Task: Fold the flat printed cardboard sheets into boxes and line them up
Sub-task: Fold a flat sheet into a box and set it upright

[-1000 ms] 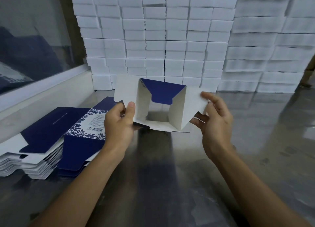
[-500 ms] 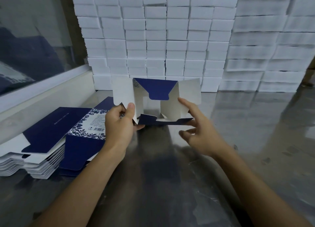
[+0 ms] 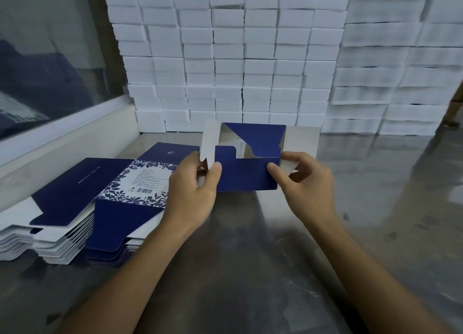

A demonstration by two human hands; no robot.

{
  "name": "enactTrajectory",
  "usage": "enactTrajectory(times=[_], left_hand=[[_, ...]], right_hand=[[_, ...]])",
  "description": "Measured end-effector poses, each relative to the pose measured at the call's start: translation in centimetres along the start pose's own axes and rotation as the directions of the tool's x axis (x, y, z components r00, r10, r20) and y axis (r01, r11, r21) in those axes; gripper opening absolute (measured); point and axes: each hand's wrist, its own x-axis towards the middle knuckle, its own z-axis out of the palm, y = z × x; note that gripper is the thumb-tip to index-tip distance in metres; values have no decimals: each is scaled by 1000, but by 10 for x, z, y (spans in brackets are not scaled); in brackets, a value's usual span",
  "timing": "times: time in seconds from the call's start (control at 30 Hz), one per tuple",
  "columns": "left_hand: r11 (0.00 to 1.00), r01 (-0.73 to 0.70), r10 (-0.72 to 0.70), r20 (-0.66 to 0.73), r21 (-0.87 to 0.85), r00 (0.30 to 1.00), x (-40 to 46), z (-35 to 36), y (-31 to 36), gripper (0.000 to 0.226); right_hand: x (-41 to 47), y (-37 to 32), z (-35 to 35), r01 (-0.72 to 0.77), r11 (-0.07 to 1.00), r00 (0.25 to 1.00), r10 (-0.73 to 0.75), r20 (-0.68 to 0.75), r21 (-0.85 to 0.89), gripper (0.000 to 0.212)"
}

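A half-formed box [image 3: 246,174], navy outside and white inside, is held up over the steel table [image 3: 250,246] in the middle of the view. Its open end faces me, with a navy flap folded up across the front and white flaps sticking out at both sides. My left hand [image 3: 194,187] grips the box's left edge, thumb on the navy flap. My right hand [image 3: 304,180] pinches the right edge, thumb on the navy flap and fingers behind a white side flap. A stack of flat printed sheets [image 3: 82,203] lies on the table at the left.
A tall wall of white blocks [image 3: 225,57] stands across the back of the table, with a second stack [image 3: 400,63] at the right. A white ledge and glass pane [image 3: 50,123] run along the left side.
The box has been tipped and its front navy flap folded up across the opening. My right hand moved from the inside of the box to its right edge.
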Motion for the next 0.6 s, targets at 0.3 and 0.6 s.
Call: enactTrajectory(times=[0.3, 0.6], left_hand=[[982, 72, -82, 48, 176, 996, -1, 2, -5, 50], [970, 234, -228, 84, -71, 970, -6, 14, 3, 37]], right_hand=[[-1, -2, 6, -53, 982, 997, 63, -52, 183, 20], [-13, -2, 20, -202, 973, 963, 175, 207, 116, 46]])
